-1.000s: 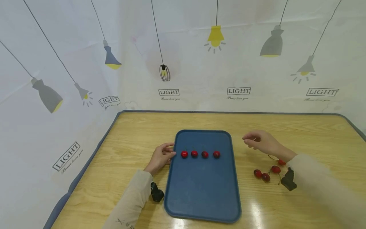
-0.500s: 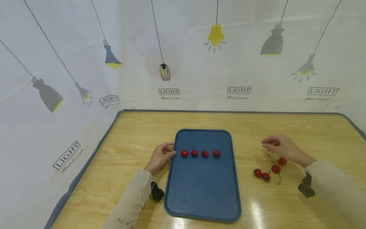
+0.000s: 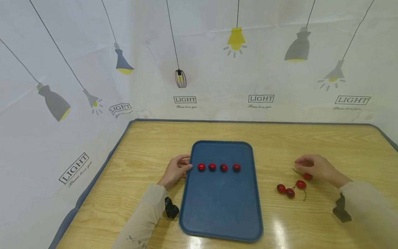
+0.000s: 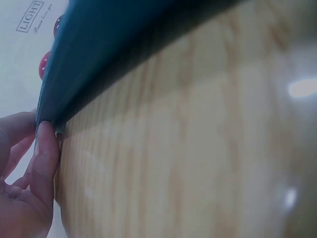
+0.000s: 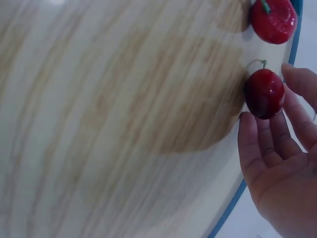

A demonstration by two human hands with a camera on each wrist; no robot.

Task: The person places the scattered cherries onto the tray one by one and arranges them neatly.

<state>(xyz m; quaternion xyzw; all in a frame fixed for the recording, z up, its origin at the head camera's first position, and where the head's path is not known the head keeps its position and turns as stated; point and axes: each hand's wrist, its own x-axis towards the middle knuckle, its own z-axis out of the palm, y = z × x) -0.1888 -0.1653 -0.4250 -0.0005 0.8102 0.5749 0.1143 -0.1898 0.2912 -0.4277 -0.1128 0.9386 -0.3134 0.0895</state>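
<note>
- Pale walls point(image 3: 214, 45) printed with hanging lamps point(image 3: 236, 38) stand behind our wooden table point(image 3: 149, 148).
- Our left hand point(image 3: 174, 172) pinches the left rim of the blue tray point(image 3: 221, 207).
- On it we see four cherries point(image 3: 212, 167) in a row.
- Our right hand point(image 3: 318, 168), fingers parted and loosely bent, is at a single cherry point(image 3: 308, 176); we cannot tell whether they touch.
- Three more cherries point(image 3: 301, 184) lie near, right of the tray.

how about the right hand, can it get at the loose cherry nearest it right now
Probably yes: the right hand is right beside that cherry, seems to hold nothing, and no other thing appears to stand between them.
</note>
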